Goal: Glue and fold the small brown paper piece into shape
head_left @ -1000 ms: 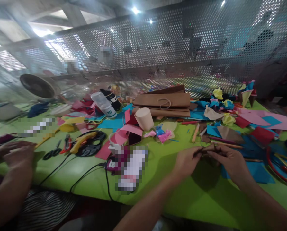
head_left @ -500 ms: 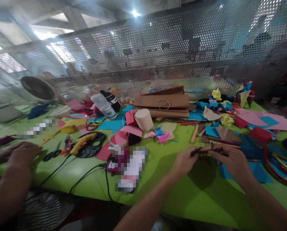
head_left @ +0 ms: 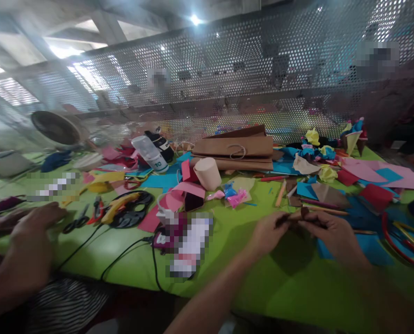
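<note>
A small piece of brown paper point(head_left: 296, 215), partly rolled or folded, is held just above the green table between both my hands. My left hand point(head_left: 270, 232) pinches its left end. At the right end my right hand point(head_left: 332, 230) closes thumb and fingers on the paper, hiding part of it. Blue paper sheets point(head_left: 377, 248) lie beneath and beside my right hand. Behind the hands are a pencil point(head_left: 327, 210), a purple pencil point(head_left: 314, 203) and a light wooden stick point(head_left: 281, 193).
A co-worker's hands point(head_left: 36, 227) rest at the left. Near them lie scissors point(head_left: 76, 220), a yellow glue gun point(head_left: 118, 208) with its cable, and a phone point(head_left: 193, 246). Brown paper bags point(head_left: 232, 147) and a tape roll point(head_left: 207, 173) stand farther back; red-handled loops point(head_left: 387, 232) lie right.
My fingers have shifted slightly on the brown paper, and my right hand has turned a little. The co-worker's hand at the left has moved slightly right.
</note>
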The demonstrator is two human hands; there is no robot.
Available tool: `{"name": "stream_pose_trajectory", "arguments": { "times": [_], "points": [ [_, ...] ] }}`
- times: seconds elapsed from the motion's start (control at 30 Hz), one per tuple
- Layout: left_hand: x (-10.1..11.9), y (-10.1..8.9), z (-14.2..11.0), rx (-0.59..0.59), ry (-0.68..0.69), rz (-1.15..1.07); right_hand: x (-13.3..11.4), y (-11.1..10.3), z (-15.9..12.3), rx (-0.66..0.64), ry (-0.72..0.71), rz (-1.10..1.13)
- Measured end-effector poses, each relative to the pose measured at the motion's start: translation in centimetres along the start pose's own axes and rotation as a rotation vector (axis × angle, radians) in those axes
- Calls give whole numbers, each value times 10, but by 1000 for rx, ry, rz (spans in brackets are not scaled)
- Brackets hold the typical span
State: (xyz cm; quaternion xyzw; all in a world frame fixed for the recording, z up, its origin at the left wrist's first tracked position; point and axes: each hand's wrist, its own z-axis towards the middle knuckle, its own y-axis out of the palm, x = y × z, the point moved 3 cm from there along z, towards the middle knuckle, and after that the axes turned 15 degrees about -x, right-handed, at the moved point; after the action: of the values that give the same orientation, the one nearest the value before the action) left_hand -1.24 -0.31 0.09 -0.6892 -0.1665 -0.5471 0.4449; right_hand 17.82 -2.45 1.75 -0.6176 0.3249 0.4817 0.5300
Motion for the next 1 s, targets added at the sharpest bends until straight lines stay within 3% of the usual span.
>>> {"name": "stream_pose_trajectory", "arguments": {
  "times": [0.27, 0.47, 0.7, 0.87, 1.0],
  "points": [
    [-12, 1, 7, 22, -36, -173, 7, -7, 1, 12, 24, -46],
    [0, 1, 1, -36, 57, -298, 8, -8, 1, 18, 15, -65],
    [2, 6, -1, -15, 38, -1, 14, 8, 1, -127, 7, -90],
    [2, 6, -3, -19, 13, 22, 12, 7, 0, -36, 9, -124],
    [3, 7, -3, -44, 9, 63, 6, 8, -1, -51, -34, -101]
  ]
}}
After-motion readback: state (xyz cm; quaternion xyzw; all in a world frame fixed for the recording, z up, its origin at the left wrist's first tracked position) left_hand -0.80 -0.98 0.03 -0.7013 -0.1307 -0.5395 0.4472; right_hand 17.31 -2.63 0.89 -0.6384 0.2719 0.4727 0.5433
